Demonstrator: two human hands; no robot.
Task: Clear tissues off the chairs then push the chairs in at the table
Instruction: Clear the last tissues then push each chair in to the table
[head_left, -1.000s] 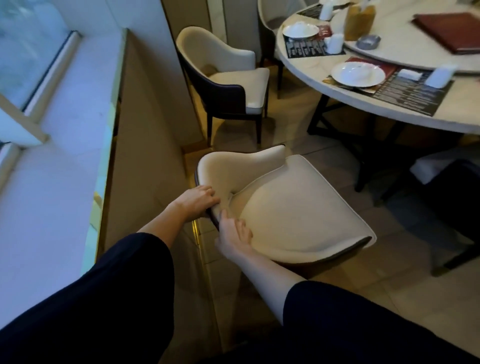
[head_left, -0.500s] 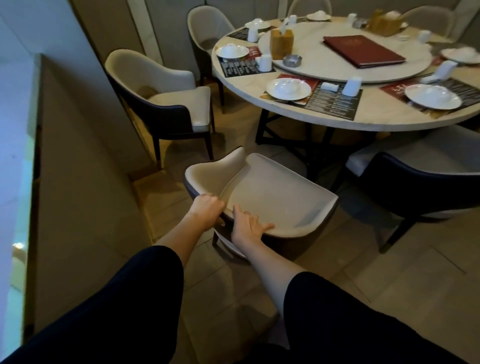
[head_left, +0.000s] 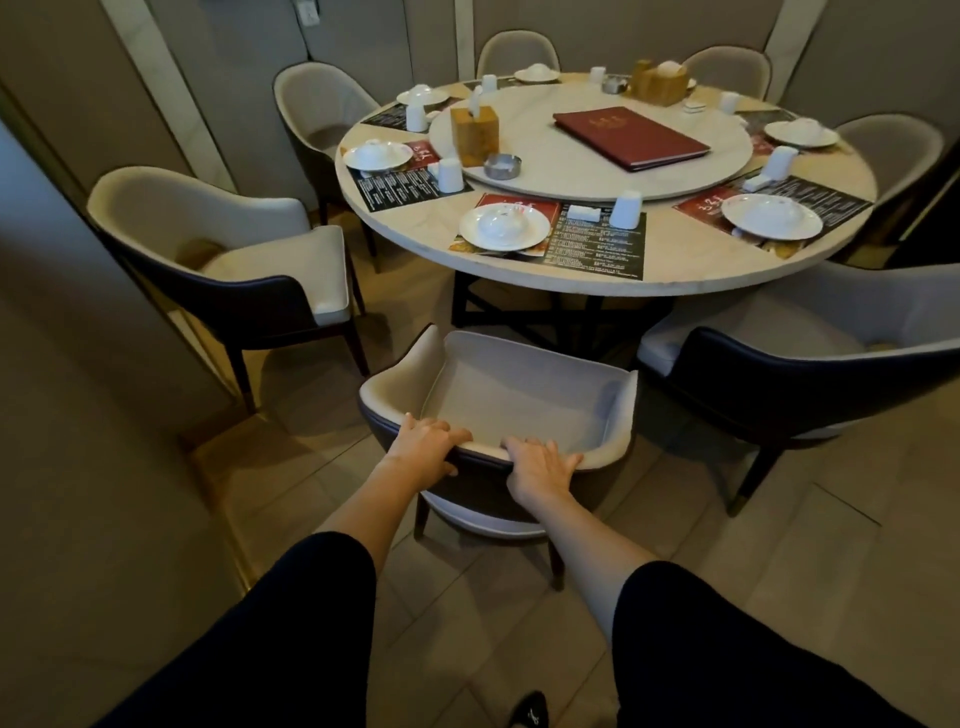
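Observation:
A cream-seated chair with a dark outer shell (head_left: 524, 400) stands right in front of me, facing the round table (head_left: 571, 275). My left hand (head_left: 423, 447) grips the top edge of its backrest, fingers curled over the rim. My right hand (head_left: 540, 465) grips the same rim a little to the right. The seat of this chair shows no tissue. The chair stands a short way back from the table edge.
Another chair (head_left: 244, 260) stands at the left, pulled out and angled, and one (head_left: 810, 374) stands close at the right. Several more chairs ring the far side. The table holds plates, cups, placemats, a red menu (head_left: 631, 137) and tissue boxes (head_left: 475, 135). A wall panel runs along the left.
The chair has turned from an angle near the wall ledge to face the table squarely. Both hands have stayed on its backrest, now side by side on the top rim.

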